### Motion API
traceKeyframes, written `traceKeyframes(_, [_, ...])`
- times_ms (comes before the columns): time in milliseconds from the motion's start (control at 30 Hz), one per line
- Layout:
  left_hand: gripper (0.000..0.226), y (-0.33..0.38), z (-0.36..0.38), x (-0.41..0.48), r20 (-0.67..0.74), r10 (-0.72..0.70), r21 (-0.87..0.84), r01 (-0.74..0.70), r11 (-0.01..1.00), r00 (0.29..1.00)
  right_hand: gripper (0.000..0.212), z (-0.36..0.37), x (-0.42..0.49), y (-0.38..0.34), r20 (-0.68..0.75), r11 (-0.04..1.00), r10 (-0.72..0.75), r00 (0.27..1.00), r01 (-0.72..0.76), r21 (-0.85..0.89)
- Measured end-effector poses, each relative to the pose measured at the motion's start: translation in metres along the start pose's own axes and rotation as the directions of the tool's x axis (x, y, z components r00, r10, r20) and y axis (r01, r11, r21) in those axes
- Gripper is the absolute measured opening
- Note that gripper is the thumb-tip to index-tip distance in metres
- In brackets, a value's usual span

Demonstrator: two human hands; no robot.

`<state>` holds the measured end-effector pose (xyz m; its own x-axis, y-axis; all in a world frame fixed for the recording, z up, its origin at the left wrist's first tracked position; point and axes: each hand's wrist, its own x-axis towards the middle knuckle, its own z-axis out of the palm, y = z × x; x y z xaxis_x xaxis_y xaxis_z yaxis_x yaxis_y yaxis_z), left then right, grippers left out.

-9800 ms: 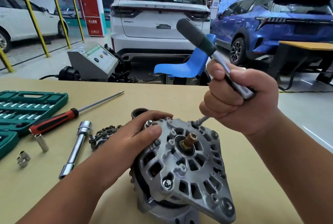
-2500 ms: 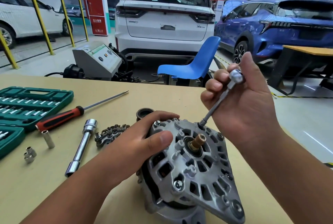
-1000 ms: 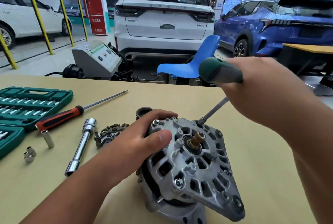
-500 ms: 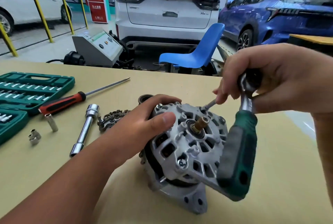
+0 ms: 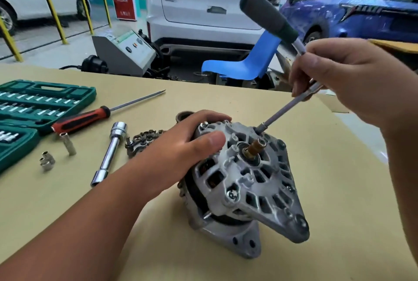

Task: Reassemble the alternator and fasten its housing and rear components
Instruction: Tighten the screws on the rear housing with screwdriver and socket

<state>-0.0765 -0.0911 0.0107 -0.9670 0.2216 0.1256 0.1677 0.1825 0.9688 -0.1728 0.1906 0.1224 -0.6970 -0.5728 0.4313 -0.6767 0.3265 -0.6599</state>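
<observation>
Swung up from hanging low toward the viewer half a second ago, the ratchet handle (image 5: 269,16) now points to 11 o'clock out of the right hand (image 5: 348,81), whose fingers curl round the ratchet head and the top of the extension bar (image 5: 285,111). That bar slants down toward 7 o'clock onto a bolt at the 12 o'clock rim of the alternator (image 5: 248,179), which lies tilted on the table (image 5: 339,190), shaft end up. The left hand (image 5: 181,152) grips the housing from 9 o'clock, thumb across its face; farther out at 9 to 10 o'clock lie the rectifier (image 5: 144,140), a tube wrench (image 5: 108,152) and a screwdriver (image 5: 83,119).
</observation>
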Motion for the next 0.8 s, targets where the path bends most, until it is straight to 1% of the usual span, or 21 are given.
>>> traceKeyframes(67, [0.065,0.000,0.000,0.000,0.004,0.003,0.004,-0.003,1.000,1.000,0.022,0.002,-0.001,0.000,0.024,0.997,-0.024,0.999,0.022,0.073])
traceKeyframes(133, [0.063,-0.001,0.000,0.001,0.003,0.015,0.006,-0.015,1.000,1.000,0.033,0.008,-0.001,0.002,0.061,0.975,-0.060,0.996,0.045,0.218])
traceKeyframes(167, [0.061,-0.001,0.000,0.001,0.004,0.021,0.003,-0.021,1.000,1.000,0.034,0.013,-0.001,0.002,0.073,0.953,-0.073,0.995,0.048,0.299])
traceKeyframes(233, [0.060,-0.001,0.001,0.001,0.007,0.026,-0.009,-0.026,1.000,1.000,0.023,0.020,0.000,0.002,0.061,0.905,-0.073,0.995,0.041,0.424])
traceKeyframes(300, [0.061,0.001,0.002,0.000,0.008,0.028,-0.010,-0.028,1.000,1.000,0.013,0.024,0.001,0.001,0.012,0.877,-0.005,1.000,-0.001,0.481])
traceKeyframes(367, [0.062,0.003,0.002,-0.001,0.003,0.030,-0.006,-0.030,1.000,1.000,0.017,0.028,0.003,-0.002,-0.060,0.863,0.112,0.992,-0.066,0.501])
traceKeyframes(467, [0.063,0.005,0.002,-0.001,-0.018,0.026,-0.008,-0.026,1.000,0.999,0.023,0.037,0.008,-0.010,-0.176,0.812,0.323,0.930,-0.177,0.556])
traceKeyframes(533, [0.062,0.006,0.003,-0.001,-0.025,0.029,0.007,-0.029,1.000,0.999,0.020,0.042,0.008,-0.014,-0.208,0.730,0.443,0.872,-0.216,0.648])
traceKeyframes(600, [0.061,0.006,0.005,-0.002,-0.032,0.033,0.008,-0.033,0.999,0.999,0.017,0.043,0.006,-0.017,-0.193,0.633,0.516,0.835,-0.220,0.742])
traceKeyframes(633, [0.061,0.007,0.005,-0.002,-0.037,0.035,0.011,-0.035,0.999,0.999,0.015,0.042,0.005,-0.017,-0.161,0.572,0.536,0.829,-0.217,0.791])
traceKeyframes(733, [0.060,0.007,0.005,-0.003,-0.035,0.036,0.017,-0.035,0.999,0.999,0.016,0.038,0.004,-0.014,-0.041,0.337,0.561,0.827,-0.183,0.924])
traceKeyframes(800, [0.059,0.007,0.005,-0.003,-0.034,0.037,0.018,-0.036,0.999,0.999,0.014,0.037,0.004,-0.009,-0.001,0.231,0.538,0.843,-0.147,0.962])
